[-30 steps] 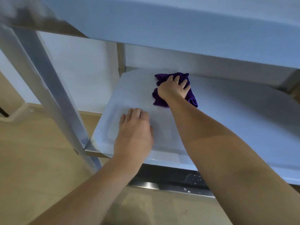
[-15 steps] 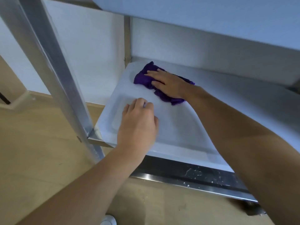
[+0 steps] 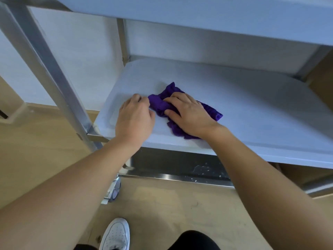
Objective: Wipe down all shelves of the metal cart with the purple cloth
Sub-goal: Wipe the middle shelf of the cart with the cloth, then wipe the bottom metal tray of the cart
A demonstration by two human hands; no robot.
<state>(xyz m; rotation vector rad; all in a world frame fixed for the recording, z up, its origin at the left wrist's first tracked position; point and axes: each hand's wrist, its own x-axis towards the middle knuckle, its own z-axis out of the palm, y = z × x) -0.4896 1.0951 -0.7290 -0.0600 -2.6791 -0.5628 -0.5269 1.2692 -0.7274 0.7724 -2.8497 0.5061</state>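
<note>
Two-handed on the middle shelf (image 3: 252, 105): your right fingers (image 3: 177, 99) clutch the purple cloth (image 3: 159, 105), left fingers (image 3: 137, 100) curl at its left tip, grasp unclear.

Right hand (image 3: 189, 114) holds purple cloth (image 3: 159, 104) on shelf (image 3: 252, 109).
</note>
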